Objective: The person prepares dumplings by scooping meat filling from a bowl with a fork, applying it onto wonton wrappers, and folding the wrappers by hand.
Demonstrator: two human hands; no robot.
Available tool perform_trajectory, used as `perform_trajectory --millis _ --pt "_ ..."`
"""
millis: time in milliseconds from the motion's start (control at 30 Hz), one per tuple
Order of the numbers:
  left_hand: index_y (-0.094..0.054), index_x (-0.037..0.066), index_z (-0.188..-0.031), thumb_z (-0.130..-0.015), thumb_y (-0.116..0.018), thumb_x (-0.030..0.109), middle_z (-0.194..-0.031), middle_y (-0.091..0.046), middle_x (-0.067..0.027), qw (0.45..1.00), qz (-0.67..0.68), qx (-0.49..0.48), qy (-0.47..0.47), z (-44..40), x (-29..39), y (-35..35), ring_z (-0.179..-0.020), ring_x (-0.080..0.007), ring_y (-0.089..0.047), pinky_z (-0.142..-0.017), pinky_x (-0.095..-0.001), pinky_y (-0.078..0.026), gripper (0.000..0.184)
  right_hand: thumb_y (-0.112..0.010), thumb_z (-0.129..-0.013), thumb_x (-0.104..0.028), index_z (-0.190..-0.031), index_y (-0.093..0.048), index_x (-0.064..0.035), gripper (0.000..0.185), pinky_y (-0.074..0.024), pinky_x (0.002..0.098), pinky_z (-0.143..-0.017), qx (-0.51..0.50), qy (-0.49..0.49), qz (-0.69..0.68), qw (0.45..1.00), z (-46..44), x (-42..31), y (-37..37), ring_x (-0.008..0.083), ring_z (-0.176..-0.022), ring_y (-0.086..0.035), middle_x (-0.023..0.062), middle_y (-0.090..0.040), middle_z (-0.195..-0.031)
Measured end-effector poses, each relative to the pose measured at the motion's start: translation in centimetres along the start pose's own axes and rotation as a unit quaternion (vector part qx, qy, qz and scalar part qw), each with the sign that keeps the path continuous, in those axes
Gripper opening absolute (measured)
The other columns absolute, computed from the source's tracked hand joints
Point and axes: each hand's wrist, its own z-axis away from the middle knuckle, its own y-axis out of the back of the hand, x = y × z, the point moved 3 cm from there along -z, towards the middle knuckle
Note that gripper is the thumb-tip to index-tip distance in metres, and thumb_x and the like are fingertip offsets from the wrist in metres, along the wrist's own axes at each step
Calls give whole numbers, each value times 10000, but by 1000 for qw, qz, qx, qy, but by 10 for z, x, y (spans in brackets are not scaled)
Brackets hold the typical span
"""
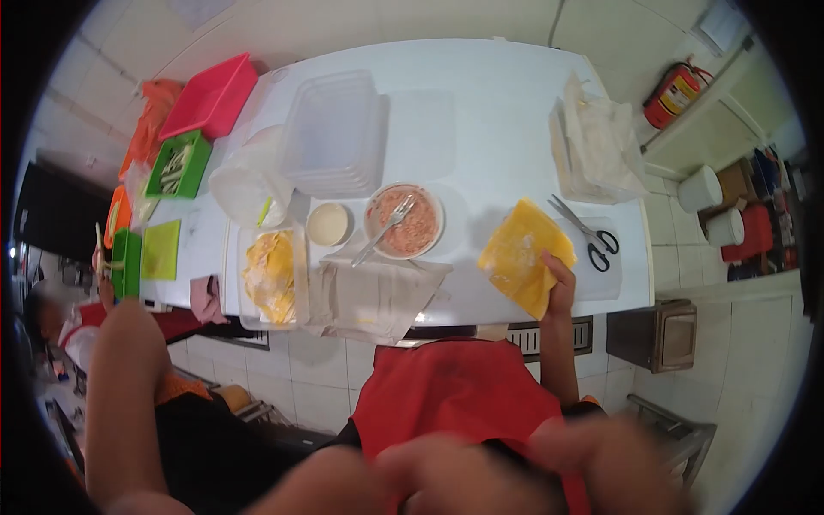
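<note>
My right hand [560,287] grips a stack of floury yellow dough sheets [521,257] by its lower right edge, above the table's right part. Scissors [588,233] with black handles lie just right of it. My left hand [463,476] is raised close to the camera, blurred along the bottom edge; its fingers cannot be made out clearly. A bowl of pinkish minced filling [421,232] with a fork [384,230] in it stands mid-table. Beside it are a small bowl of pale liquid [328,225] and a tub of yellow dough sheets [269,275]. A beige cloth [369,296] lies in front.
Stacked clear containers [330,129] stand at the back. A cloth-covered tub [601,146] is at the right. Left are a white bucket [245,193], a pink tray [210,94] and a green basket [178,163]. A co-worker's hand [105,270] shows far left.
</note>
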Motion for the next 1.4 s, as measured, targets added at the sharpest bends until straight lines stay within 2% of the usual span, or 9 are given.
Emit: perform_trajectory --millis 133,233,600,800,933,1133,1300,1367,1400 --pt "-592 77 -763 -559 -702 86 -659 -542 -45 1000 2 -5 -10 -3 -3 0 -491 -195 -486 -486 -290 -409 231 -543 -923 -133 -1323 -445 5 435 -524 408 -922 24 35 20 999 1 -3 7 276 -1089 -618 145 -591 -1216" --pt "-595 76 -769 -563 -704 86 -663 -546 -46 1000 -6 -8 3 -4 -3 0 -494 -195 -491 -488 -291 -413 233 -544 -923 -133 -1326 -441 3 438 -527 408 -918 -4 -1 -12 1000 1 -4 -9 274 -1076 -624 140 -593 -1208" --pt "-606 71 -792 -577 -712 87 -676 -558 -49 999 -9 -16 33 -8 0 1 -505 -195 -508 -496 -293 -429 240 -551 -919 -131 -1327 -440 4 444 -527 406 -916 -22 -18 -25 999 5 -3 -16 262 -1093 -612 133 -579 -1233" --pt "-612 69 -805 -584 -716 87 -683 -564 -51 1000 -5 -19 17 -13 -3 0 -511 -195 -517 -500 -294 -438 244 -547 -918 -132 -1332 -438 9 451 -522 402 -926 28 42 9 999 3 -4 15 266 -1096 -611 138 -578 -1237" --pt "-616 67 -813 -589 -718 87 -688 -569 -52 999 -21 -30 38 -16 -3 -3 -515 -195 -523 -503 -295 -444 247 -547 -916 -130 -1326 -448 12 445 -517 398 -933 -23 -5 -21 999 2 -3 -15 268 -1100 -610 139 -585 -1227" --pt "-622 65 -826 -596 -722 88 -695 -575 -53 996 -32 -35 77 -22 -6 -5 -521 -195 -532 -508 -296 -453 251 -520 -920 -158 -1349 -425 14 472 -500 442 -965 23 29 36 999 0 3 2 306 -1137 -594 171 -570 -1257" --pt "-627 62 -836 -603 -726 88 -701 -581 -55 985 -31 -88 146 -26 -15 -7 -526 -195 -539 -511 -297 -460 255 -498 -932 -231 -1357 -422 15 497 -486 467 -975 -59 -76 -97 991 1 19 -10 325 -1142 -589 183 -563 -1277" --pt "-629 62 -840 -605 -727 88 -704 -583 -55 983 -5 -117 138 -25 -37 -16 -528 -195 -542 -513 -297 -463 256 -480 -947 -276 -1361 -419 13 509 -483 472 -976 -65 -62 -134 987 4 16 -14 328 -1134 -593 185 -566 -1274" --pt "-654 49 -894 -610 -731 57 -767 -628 -73 987 40 -131 81 -18 -63 -24 -556 -216 -587 -509 -304 -478 295 -466 -959 -309 -1362 -418 11 517 -482 473 -975 -66 -42 -137 987 6 15 -23 329 -1128 -596 187 -569 -1271"
